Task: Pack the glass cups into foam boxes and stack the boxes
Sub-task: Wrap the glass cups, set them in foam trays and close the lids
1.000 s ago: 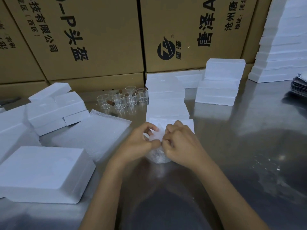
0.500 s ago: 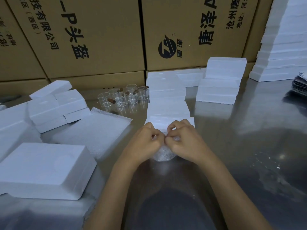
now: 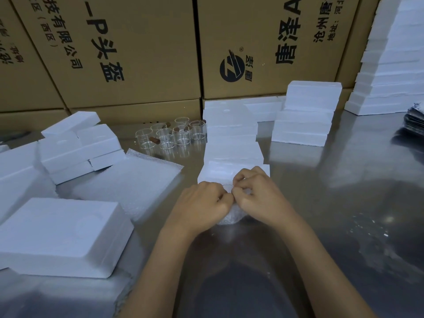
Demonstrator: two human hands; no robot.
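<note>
My left hand [image 3: 202, 204] and my right hand [image 3: 259, 196] meet at the table's middle, both with curled fingers gripping a bubble-wrapped glass cup [image 3: 229, 216] that stands on the metal table; only its lower wrapped part shows. Several bare glass cups [image 3: 172, 136] stand farther back. A row of foam boxes [image 3: 231, 138] runs away from my hands. One large foam box [image 3: 62, 235] lies at the near left.
A bubble-wrap sheet [image 3: 135, 182] lies left of my hands. Loose foam boxes [image 3: 75, 148] pile at the left, stacked ones [image 3: 305, 115] at the back right, and a tall foam stack [image 3: 394, 56] at the far right. Cardboard cartons [image 3: 142, 49] wall the back.
Both hands have closed tighter together over the top of the wrapped cup, folding the bubble wrap down. The cup stays in place on the table.
</note>
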